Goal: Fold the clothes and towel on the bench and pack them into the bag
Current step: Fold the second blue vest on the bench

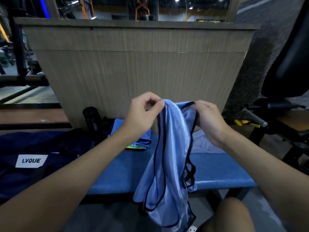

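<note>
Bench [125,173]: backed by wood panel [133,67].
Bag [41,144]: laid at bench's left end.
Vest [172,148]: pinched over bench's front edge by left hand [143,111] and right hand [209,121].

Bare strips on desk [220,169] front edge, L and R of centre, open from above. Blue jersey [168,156] hangs across front edge at centre, blocks reach thru there. Navy bag [33,144] fills left end. Along back edge: black bottle [92,119] and folded stack [141,142] left of centre, pale cloth [204,144] at right. Wood panel [133,64] closes rear; gym machine [254,118] near right end.
</note>
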`<action>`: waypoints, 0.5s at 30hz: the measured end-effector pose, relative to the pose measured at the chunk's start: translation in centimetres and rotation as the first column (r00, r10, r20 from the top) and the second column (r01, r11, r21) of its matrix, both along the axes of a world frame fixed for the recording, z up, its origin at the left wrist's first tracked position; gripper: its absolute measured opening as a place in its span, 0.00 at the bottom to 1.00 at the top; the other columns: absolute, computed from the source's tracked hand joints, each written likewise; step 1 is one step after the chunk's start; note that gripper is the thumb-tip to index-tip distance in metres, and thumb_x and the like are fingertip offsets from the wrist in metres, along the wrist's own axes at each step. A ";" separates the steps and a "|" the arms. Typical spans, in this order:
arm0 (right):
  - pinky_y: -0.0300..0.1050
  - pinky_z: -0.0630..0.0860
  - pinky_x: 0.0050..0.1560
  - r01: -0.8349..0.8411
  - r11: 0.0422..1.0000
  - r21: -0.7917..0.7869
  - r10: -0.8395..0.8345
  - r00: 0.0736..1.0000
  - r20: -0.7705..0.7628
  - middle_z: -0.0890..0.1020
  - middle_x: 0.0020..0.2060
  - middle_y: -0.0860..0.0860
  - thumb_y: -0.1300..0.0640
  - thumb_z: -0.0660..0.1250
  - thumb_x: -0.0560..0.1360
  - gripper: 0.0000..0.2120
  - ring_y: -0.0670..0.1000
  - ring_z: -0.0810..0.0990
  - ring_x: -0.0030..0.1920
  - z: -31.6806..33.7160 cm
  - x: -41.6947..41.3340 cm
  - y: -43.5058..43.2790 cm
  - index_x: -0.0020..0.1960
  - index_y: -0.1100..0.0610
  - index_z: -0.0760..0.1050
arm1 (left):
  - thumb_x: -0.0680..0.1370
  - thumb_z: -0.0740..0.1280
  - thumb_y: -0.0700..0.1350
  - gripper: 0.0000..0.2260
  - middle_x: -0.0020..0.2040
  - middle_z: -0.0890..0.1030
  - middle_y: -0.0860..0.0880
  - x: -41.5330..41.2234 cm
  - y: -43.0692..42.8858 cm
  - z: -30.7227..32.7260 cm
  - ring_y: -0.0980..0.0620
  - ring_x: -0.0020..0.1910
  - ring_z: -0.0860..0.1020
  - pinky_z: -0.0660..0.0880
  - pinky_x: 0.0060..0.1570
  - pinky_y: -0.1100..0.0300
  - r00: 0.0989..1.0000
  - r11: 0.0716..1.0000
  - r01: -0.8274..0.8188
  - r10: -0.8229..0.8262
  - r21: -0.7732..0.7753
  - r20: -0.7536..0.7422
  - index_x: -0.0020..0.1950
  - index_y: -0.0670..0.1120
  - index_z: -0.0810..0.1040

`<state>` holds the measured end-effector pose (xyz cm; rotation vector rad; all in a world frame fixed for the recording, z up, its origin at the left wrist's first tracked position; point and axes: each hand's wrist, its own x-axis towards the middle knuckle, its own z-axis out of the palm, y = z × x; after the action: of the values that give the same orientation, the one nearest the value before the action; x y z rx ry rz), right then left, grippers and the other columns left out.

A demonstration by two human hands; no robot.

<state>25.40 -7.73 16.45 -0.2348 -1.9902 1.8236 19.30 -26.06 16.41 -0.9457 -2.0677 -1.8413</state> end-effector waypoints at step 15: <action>0.47 0.74 0.43 -0.119 0.809 0.576 0.205 0.975 -0.087 0.80 0.41 0.58 0.60 0.73 0.74 0.07 0.51 0.76 0.39 -0.8 1.3 -2.3 0.47 0.61 0.76 | 0.82 0.63 0.38 0.07 0.37 0.79 0.42 0.7 -0.5 2.5 0.47 0.36 0.75 0.74 0.38 0.56 0.970 0.986 0.166 -0.168 0.024 0.174 0.45 0.43 0.77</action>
<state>26.65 -10.01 15.63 0.2549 -2.3925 1.1998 19.96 -26.53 18.91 -1.0167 -2.1347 -2.0874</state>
